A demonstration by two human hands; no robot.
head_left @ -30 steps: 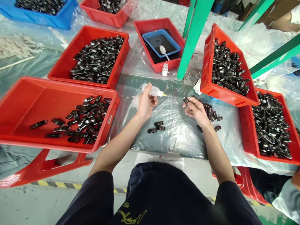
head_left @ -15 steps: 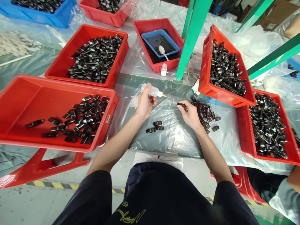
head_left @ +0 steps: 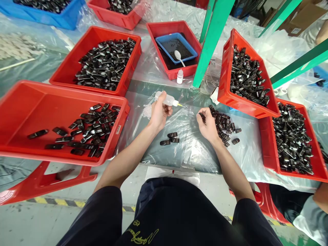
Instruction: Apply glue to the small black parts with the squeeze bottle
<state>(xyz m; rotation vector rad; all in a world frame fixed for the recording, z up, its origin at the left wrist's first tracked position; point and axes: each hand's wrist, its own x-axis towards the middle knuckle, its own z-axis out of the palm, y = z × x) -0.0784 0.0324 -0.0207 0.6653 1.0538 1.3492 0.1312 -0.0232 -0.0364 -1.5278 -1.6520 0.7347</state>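
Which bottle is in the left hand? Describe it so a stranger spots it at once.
Find the red bin that holds a blue tray, beyond the hands. Nearer the wearer, the left hand grips a translucent white bottle on its side. Its thin yellow tip sets it apart from the small bottle standing upright in front of that bin.

Head-worn view, facing forward and steeply down past the wearer's torso [head_left: 184, 212] at six o'clock. The tabletop [head_left: 153, 153] fills the middle field at close range, the left hand [head_left: 159, 113] near the centre and the right hand [head_left: 207, 125] just off it towards three o'clock. A green post [head_left: 212, 44] rises farther off at one o'clock; the floor [head_left: 48, 220] lies below at eight o'clock.
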